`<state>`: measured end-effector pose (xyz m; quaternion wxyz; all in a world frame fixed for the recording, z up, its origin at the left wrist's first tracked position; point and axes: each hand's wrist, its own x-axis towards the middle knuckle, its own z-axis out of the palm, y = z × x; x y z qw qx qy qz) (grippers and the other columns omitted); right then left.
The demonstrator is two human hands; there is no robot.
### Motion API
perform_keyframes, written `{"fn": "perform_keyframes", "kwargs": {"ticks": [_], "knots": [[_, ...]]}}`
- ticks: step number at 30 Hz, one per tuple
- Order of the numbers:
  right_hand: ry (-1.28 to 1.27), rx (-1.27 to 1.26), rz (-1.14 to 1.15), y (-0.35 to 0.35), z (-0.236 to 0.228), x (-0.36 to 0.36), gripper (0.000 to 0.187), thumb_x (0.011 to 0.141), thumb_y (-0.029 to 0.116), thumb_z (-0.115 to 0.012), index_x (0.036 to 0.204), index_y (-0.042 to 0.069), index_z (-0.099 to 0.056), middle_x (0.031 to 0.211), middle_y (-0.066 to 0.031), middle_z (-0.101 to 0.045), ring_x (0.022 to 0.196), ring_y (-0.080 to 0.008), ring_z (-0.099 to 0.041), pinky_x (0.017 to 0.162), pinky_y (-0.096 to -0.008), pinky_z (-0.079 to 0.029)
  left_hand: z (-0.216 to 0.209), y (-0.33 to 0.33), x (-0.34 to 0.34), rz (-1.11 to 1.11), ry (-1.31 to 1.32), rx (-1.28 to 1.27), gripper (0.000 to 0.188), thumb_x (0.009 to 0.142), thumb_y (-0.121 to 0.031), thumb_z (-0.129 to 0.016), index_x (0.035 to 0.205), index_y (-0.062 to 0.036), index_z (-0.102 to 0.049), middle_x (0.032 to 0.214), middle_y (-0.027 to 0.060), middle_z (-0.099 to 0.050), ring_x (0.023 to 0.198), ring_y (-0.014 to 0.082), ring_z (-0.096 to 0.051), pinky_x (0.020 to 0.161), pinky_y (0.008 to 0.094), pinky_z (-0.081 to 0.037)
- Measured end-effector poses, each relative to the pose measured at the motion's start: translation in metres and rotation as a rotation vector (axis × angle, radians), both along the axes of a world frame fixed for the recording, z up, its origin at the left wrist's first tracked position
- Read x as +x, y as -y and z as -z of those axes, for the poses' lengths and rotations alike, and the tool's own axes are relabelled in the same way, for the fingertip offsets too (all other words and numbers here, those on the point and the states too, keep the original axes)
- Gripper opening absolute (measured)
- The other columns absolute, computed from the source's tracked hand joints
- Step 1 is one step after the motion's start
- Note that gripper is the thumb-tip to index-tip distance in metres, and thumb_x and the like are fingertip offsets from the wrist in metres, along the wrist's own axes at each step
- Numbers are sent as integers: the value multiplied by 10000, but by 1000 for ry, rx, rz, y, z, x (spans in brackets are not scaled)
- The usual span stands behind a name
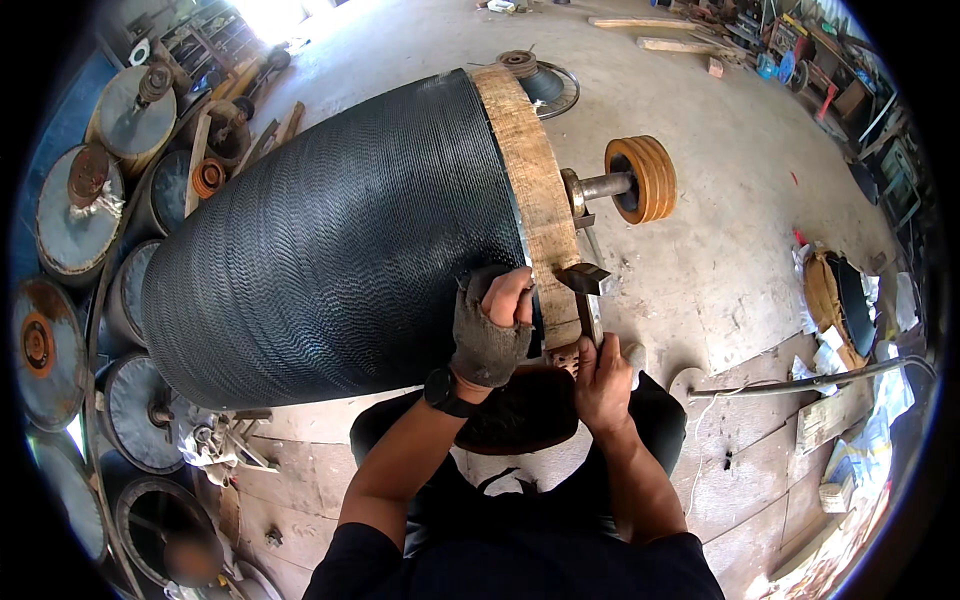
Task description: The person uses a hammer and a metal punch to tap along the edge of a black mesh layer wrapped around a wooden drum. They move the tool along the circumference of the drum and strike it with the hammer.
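A large drum (340, 240) covered in black ridged, toothed-looking material lies on its side in front of me, with a pale wooden band (535, 180) round its right end. My left hand (492, 325), in a worn grey glove with bare fingertips and a dark watch at the wrist, rests at the seam between the black cover and the wood. Its fingers are curled closed; whatever is in them is hidden. My bare right hand (603, 385) grips a hammer (583, 279) by its handle, the dark head up beside the wooden band.
A shaft with an orange grooved pulley (642, 180) juts from the drum's right end. Between my knees sits a dark brown container (518, 425). Several more drums (80, 208) stand at the left. A metal rod (800, 383) and plastic scraps lie at the right.
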<state>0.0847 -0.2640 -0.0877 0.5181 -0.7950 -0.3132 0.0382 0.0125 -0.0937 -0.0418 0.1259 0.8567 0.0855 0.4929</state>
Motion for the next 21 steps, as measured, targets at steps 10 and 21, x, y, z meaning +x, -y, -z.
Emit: {"fn": "perform_keyframes", "kwargs": {"ticks": [10, 21], "knots": [[13, -32, -28, 4, 2, 3, 219, 1025, 229, -590, 1063, 17, -549, 737, -284, -636, 676, -495, -643, 561, -549, -487, -30, -2, 2, 3, -181, -116, 516, 791, 30, -698, 1283, -24, -552, 928, 88, -689, 902, 292, -652, 887, 450, -480], [162, -44, -40, -4, -16, 3, 220, 993, 167, -611, 1085, -12, -522, 748, -282, -643, 645, -493, -642, 556, -539, -512, -14, -3, 28, -127, -103, -7, 658, 748, -19, -700, 1359, 11, -458, 902, 76, -620, 872, 310, -595, 858, 477, -450]]}}
